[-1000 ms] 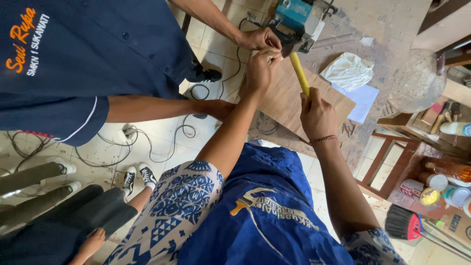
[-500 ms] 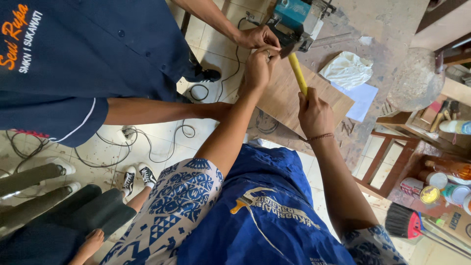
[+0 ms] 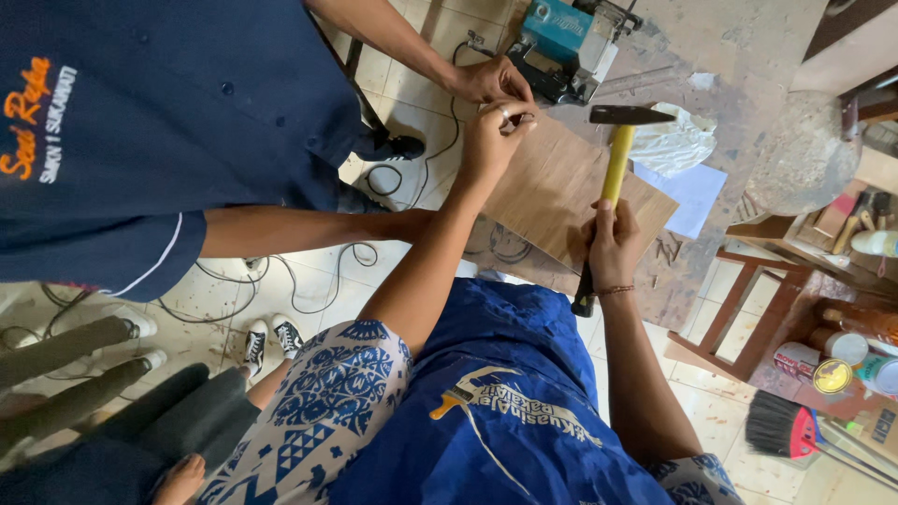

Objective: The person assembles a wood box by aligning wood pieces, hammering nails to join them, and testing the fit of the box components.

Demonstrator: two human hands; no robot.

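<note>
My left hand [image 3: 494, 138] pinches something small, too small to identify, at the far edge of a brown wooden board [image 3: 561, 192]. My right hand [image 3: 613, 245] grips the yellow handle of a hammer [image 3: 617, 159], whose dark head is lifted clear of the board, to the right of my left hand. A co-worker in a dark navy shirt stands at the left. One of their hands [image 3: 491, 79] rests at the board's edge, touching my left fingers. Their other forearm [image 3: 309, 229] reaches toward the board's underside.
A teal power tool [image 3: 571, 37] sits just beyond the board. A white plastic bag [image 3: 675, 145] and a blue sheet [image 3: 700, 194] lie at the right. A wooden frame [image 3: 748, 299], tins and a brush [image 3: 784, 430] stand lower right. Cables [image 3: 309, 281] trail over the tiled floor.
The hammer has swung away from the spot by my left hand, to the right, so its head now shows clear of the board. My left hand and the co-worker's hand stay put.
</note>
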